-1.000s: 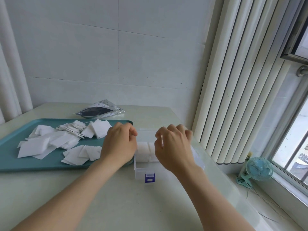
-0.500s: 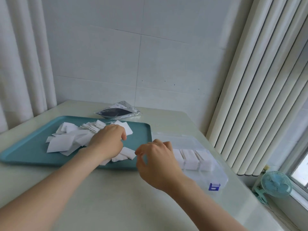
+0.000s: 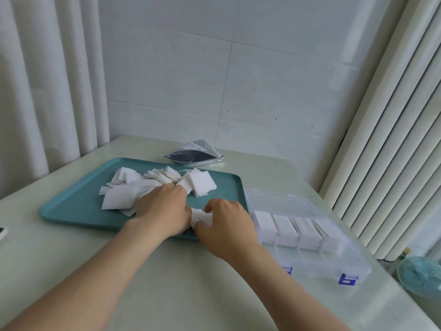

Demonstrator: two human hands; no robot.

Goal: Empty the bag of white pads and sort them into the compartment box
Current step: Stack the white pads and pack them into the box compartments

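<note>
Loose white pads (image 3: 133, 189) lie scattered across a teal tray (image 3: 71, 206) on the table. My left hand (image 3: 164, 211) and my right hand (image 3: 226, 223) meet at the tray's near right part, fingers curled around a small bunch of pads (image 3: 201, 217) held between them. To the right sits the clear compartment box (image 3: 310, 256), lid open, with several compartments in one row packed with stacked pads (image 3: 286, 228). The emptied silver and dark bag (image 3: 194, 155) lies behind the tray.
A white tiled wall stands behind the table, with curtains at the left and vertical blinds at the right. A small blue fan (image 3: 420, 278) sits on the sill beyond the table's right edge. A dark-edged object (image 3: 2, 231) shows at the left border.
Both hands left the compartment box and moved left onto the tray. They now close on a bunch of pads. The camera view swung left.
</note>
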